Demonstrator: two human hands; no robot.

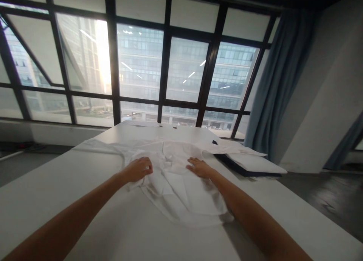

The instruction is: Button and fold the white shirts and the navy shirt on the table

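A white shirt [181, 193] lies spread and wrinkled across the table, its hem side towards me and a sleeve stretching out to the left. My left hand [138, 169] is on the shirt's left part, fingers curled down with the thumb close to them, closed on the cloth. On the right part, my right hand [200, 167] rests with its fingers stretched out and slightly apart over the fabric. Creases run through the cloth between the two hands.
The white table [93, 223] reaches towards the windows. At its right edge, a stack of white cloth or paper [255, 162] lies on a dark flat item [241, 171]. Thin sheets [141, 123] lie at the far end. A blue curtain [280, 87] hangs at right.
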